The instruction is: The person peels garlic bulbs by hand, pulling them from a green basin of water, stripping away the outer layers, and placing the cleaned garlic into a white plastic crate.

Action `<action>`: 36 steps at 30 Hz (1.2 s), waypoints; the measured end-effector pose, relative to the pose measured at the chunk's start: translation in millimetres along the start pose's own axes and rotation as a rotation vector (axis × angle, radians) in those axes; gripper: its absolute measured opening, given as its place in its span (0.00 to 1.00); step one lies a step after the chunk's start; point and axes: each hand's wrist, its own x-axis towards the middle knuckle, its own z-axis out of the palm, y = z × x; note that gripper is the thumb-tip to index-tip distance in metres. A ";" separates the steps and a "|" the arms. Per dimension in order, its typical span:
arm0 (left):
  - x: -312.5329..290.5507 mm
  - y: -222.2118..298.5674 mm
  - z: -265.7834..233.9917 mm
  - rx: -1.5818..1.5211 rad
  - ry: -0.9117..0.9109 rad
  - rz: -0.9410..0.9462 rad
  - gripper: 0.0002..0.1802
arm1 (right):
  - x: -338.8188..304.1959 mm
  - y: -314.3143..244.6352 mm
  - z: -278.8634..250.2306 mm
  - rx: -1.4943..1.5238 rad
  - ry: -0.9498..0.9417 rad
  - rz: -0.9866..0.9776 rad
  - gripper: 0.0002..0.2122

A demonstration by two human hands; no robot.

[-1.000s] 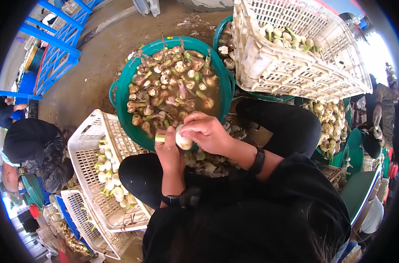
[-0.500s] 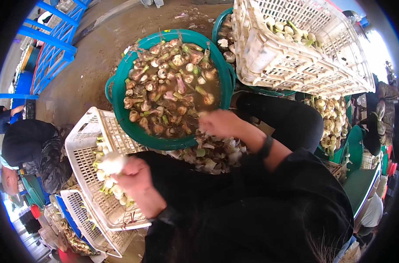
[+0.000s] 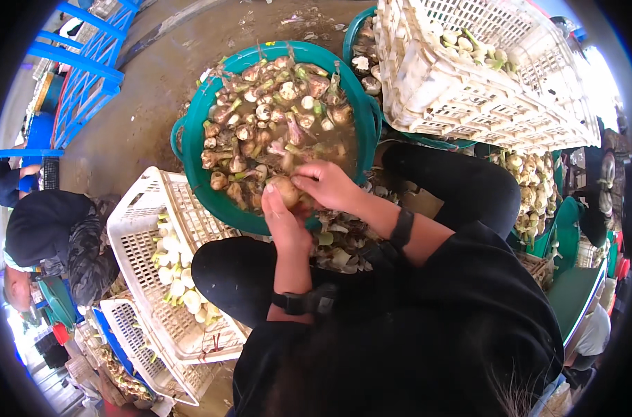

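Above the near part of a round green tub (image 3: 369, 132), my left hand (image 3: 287, 226) grips a brownish, unpeeled garlic bulb (image 3: 283, 189) from below and the left. My right hand (image 3: 328, 185) is closed at the bulb's right side, its thumb and fingers pinching at the skin; the exact grip is partly hidden. Inside the tub, several muddy garlic bulbs with stem stubs (image 3: 250, 142) float in brown water. Left of my knee, a white plastic crate (image 3: 137, 240) holds clean white garlic bulbs (image 3: 184, 274).
Peeled skins (image 3: 340, 247) lie heaped between my legs. At the upper right stands a large white crate (image 3: 427, 97) with white bulbs inside. More bulbs (image 3: 528, 187) fill a tub beyond my right knee. A crouching person (image 3: 52, 226) is at the left, near a blue metal frame (image 3: 87, 76).
My left hand has left the crate, where it held a white bulb, and come to the tub, now on a brown bulb. My right hand has moved slightly to meet it.
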 end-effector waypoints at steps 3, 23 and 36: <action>3.5 15.8 -0.7 0.380 0.054 0.045 0.23 | -22.7 -9.3 -13.9 -0.844 -0.136 -0.525 0.08; -3.3 44.3 1.3 0.941 -0.576 -0.092 0.27 | -37.3 -0.1 -28.7 -0.580 0.029 -0.168 0.14; -4.5 11.6 -7.0 -0.145 -0.232 -0.016 0.16 | -63.7 4.8 -49.6 0.233 -0.189 -0.215 0.15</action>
